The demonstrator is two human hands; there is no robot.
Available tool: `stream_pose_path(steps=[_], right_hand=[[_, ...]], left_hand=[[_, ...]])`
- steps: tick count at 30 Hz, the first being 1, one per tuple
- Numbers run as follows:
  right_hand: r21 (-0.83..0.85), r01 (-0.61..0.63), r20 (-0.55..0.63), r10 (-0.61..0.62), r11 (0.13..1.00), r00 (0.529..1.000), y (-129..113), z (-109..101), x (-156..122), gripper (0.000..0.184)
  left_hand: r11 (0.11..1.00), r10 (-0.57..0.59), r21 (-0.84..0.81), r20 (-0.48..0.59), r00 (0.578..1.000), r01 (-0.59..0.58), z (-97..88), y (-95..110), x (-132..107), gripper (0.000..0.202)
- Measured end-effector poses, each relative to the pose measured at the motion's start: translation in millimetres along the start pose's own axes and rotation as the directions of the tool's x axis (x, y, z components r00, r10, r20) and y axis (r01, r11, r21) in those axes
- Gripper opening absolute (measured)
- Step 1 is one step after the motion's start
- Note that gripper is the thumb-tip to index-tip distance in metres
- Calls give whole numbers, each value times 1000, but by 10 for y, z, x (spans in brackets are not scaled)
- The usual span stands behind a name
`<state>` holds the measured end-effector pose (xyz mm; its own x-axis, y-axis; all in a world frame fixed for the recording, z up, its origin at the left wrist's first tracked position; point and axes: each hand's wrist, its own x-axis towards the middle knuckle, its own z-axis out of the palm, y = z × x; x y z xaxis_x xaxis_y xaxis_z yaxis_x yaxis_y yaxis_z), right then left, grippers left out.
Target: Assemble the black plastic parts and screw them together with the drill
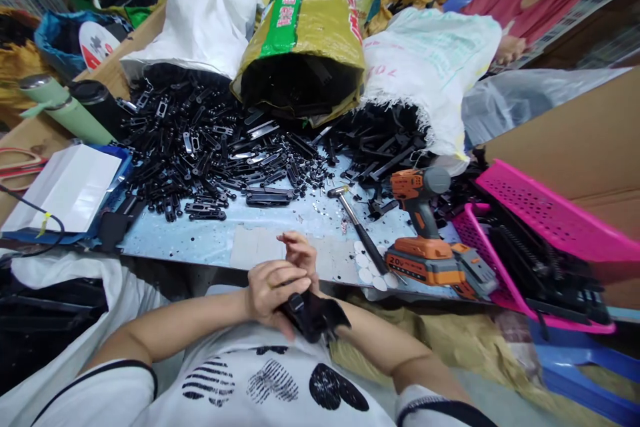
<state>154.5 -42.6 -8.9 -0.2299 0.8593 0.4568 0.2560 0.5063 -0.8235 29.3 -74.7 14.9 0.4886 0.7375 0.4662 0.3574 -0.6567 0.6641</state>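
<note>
Both my hands are close to my chest, just in front of the table's near edge (210, 259). My left hand (270, 290) is closed on a black wrist wrap (314, 315) that sits around my right wrist. My right hand (300, 252) rises just above it, its fingers loosely bent and apart, with nothing in them. On the light blue table top beyond lies a wide heap of small black parts (210, 147). Neither hand touches them.
Three sacks lie open toward the heap: white (205, 13), yellow-green (310, 20), white (430, 67). A hammer (357, 227) and an orange cordless drill (425, 233) lie at the right, pink baskets (545, 227) beyond. A green bottle (60, 110) and white sheets (65, 187) are left. A person in pink (515, 0) sits behind.
</note>
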Motion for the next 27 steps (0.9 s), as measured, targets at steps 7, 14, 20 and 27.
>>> stream_pose_path(steps=[7,14,20,27], right_hand=[[-532,119,113,-69,838,991,1103,-530,1671,39],[-889,-95,74,344,449,936,1735,-615,2822,46],[-865,-107,108,390,490,914,1821,-615,2713,59],[-698,-328,-22,439,636,898,1888,-607,2759,52]], left_hand=[[833,-156,552,176,972,34,-75,-916,343,42],[623,-358,759,62,932,189,-309,-1327,733,47],[279,-528,593,-562,637,755,-1041,-1598,809,41],[59,-676,522,-606,419,851,-1421,-1854,766,32]])
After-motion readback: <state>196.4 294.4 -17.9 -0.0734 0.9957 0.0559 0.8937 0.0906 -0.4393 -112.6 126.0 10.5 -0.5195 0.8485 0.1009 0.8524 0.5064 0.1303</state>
